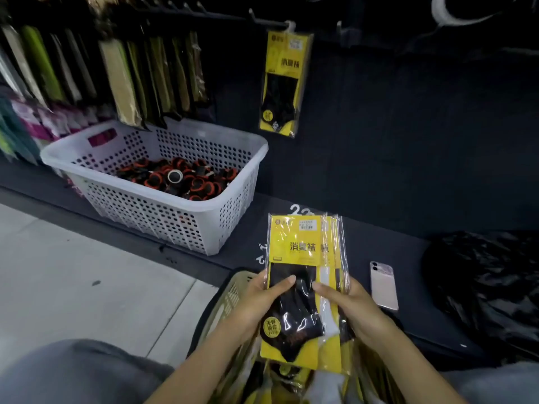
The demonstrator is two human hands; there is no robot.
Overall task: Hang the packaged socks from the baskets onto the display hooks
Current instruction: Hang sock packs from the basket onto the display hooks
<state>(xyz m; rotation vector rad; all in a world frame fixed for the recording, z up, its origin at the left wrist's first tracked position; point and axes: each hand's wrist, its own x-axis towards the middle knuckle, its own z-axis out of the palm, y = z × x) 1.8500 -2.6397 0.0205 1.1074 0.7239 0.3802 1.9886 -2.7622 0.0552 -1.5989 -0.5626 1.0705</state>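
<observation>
I hold a small stack of yellow sock packs point(303, 258) upright in front of me, black socks showing in the front pack, white ones behind. My left hand point(262, 301) grips the stack's left edge, thumb across the front. My right hand point(350, 307) grips the right edge, thumb on the front too. Below my hands a beige basket point(230, 290) holds more yellow packs point(291, 383). One identical pack point(284, 83) hangs from a display hook point(271, 21) on the dark wall above.
A white perforated basket point(227, 205) with several black-and-orange rolled items sits on the dark ledge at left. Packaged goods point(122, 77) hang along the upper left. A pink phone point(384, 285) and a black plastic bag point(484, 287) lie on the ledge at right.
</observation>
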